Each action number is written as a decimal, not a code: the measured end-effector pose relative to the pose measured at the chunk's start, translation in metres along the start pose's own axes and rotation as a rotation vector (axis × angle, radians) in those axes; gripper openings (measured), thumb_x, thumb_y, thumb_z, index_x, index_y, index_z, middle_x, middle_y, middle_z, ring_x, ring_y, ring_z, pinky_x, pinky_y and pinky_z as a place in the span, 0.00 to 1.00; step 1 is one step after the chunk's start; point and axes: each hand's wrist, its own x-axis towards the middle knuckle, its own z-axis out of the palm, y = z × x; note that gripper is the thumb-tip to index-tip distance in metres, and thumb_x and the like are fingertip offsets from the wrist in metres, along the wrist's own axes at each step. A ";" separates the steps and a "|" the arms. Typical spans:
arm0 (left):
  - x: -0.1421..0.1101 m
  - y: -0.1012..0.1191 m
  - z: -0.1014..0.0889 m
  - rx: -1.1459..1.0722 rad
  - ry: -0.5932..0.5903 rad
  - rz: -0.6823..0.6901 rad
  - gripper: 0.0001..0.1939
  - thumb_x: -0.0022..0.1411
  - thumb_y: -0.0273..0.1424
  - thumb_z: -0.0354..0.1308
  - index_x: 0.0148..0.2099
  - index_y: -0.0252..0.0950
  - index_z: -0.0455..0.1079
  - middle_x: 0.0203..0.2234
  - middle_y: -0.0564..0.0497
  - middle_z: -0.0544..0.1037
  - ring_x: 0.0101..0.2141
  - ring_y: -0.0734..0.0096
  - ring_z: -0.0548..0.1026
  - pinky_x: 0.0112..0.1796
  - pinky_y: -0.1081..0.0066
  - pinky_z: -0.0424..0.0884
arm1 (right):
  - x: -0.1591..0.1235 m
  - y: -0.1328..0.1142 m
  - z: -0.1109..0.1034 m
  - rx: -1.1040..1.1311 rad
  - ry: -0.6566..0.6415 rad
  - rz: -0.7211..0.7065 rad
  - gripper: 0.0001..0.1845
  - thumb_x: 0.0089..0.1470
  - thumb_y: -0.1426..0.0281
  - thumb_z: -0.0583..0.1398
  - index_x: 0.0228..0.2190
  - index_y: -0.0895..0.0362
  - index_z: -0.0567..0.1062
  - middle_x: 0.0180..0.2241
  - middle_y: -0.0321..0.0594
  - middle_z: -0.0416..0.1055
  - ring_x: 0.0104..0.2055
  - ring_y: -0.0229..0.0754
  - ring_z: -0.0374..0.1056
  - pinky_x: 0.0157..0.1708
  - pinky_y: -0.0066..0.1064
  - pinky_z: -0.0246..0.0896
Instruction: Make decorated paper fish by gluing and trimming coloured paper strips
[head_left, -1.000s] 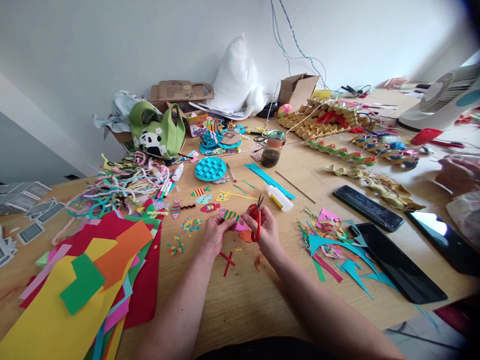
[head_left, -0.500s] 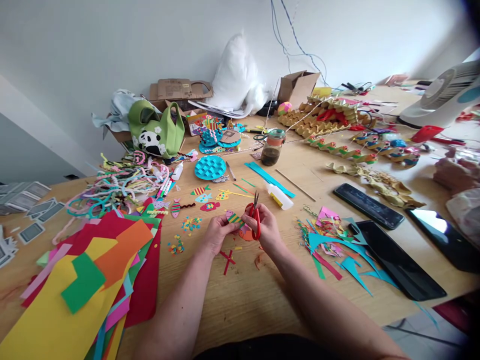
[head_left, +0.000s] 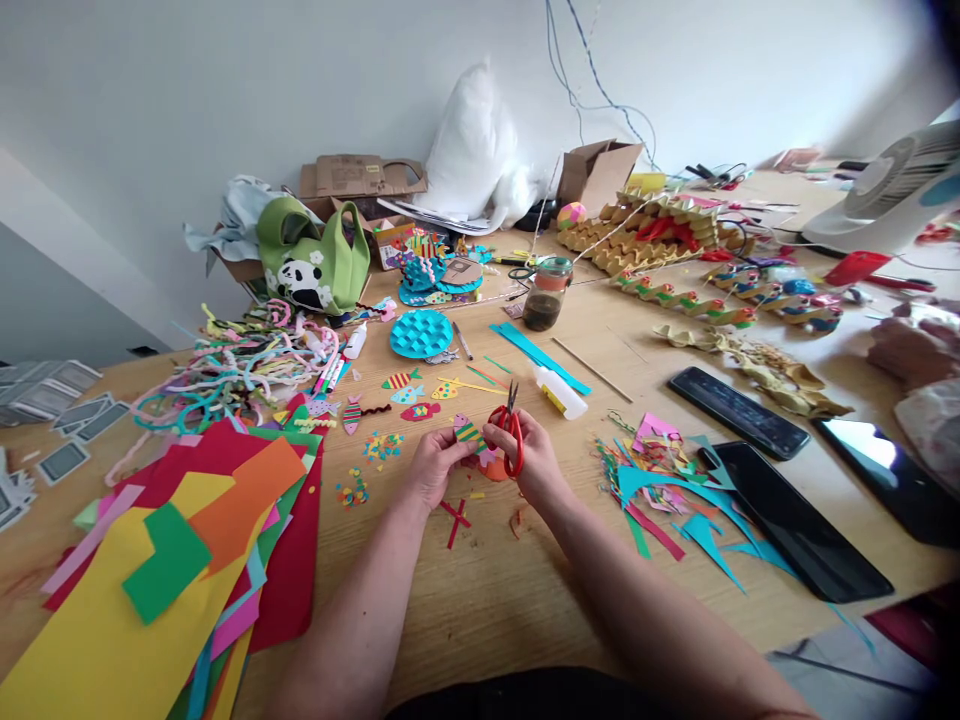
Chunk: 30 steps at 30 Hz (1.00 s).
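Starting on the left: well out beyond my left hand [head_left: 433, 470] spreads a stack of coloured paper [head_left: 112, 640], and nearer in, just beside that hand, a scatter of punched dots [head_left: 383, 447]. Now the left grip itself: thumb and fingers pinched together on the head end of a striped paper fish [head_left: 470, 433], no gap between them but the paper. And here's the change! A second ago the fish lay nearly level; now it slants, pink head up, tail dipping toward my other hand. Just below my grips sit crossed red strips [head_left: 454, 522]; under the fish an orange paper piece [head_left: 495, 472] peeks out, and whether I'm touching it I cannot tell.

Across to my right hand [head_left: 534, 455]: fingers curled around red-handled scissors [head_left: 512, 411], fingertips up against the fish's tail end too. The blades have swung more upright and point away from the paper, so I'd judge this is handling and turning, not cutting. Just beyond that grip lies a glue bottle [head_left: 560, 392]; farther right, a heap of scraps [head_left: 637, 485], then phones [head_left: 802, 530].
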 end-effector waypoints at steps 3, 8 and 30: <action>0.003 0.000 -0.001 -0.057 0.078 0.036 0.12 0.38 0.30 0.71 0.28 0.31 0.76 0.23 0.50 0.78 0.23 0.75 0.73 0.27 0.74 0.68 | 0.001 0.002 -0.002 -0.102 -0.001 -0.048 0.20 0.43 0.55 0.65 0.29 0.57 0.68 0.25 0.35 0.68 0.26 0.36 0.63 0.28 0.29 0.60; 0.010 0.000 -0.008 -0.194 0.302 0.141 0.13 0.35 0.30 0.71 0.26 0.32 0.74 0.19 0.52 0.76 0.20 0.77 0.71 0.26 0.75 0.68 | -0.002 0.010 -0.007 -0.666 0.001 -0.222 0.17 0.46 0.55 0.63 0.27 0.57 0.70 0.21 0.34 0.66 0.23 0.36 0.59 0.24 0.27 0.53; 0.007 0.003 -0.007 -0.162 0.321 0.153 0.13 0.38 0.31 0.70 0.27 0.32 0.73 0.23 0.51 0.77 0.23 0.75 0.71 0.29 0.72 0.67 | -0.010 0.009 -0.002 -1.196 -0.103 -0.214 0.18 0.53 0.53 0.56 0.26 0.54 0.73 0.22 0.39 0.74 0.21 0.39 0.65 0.24 0.27 0.50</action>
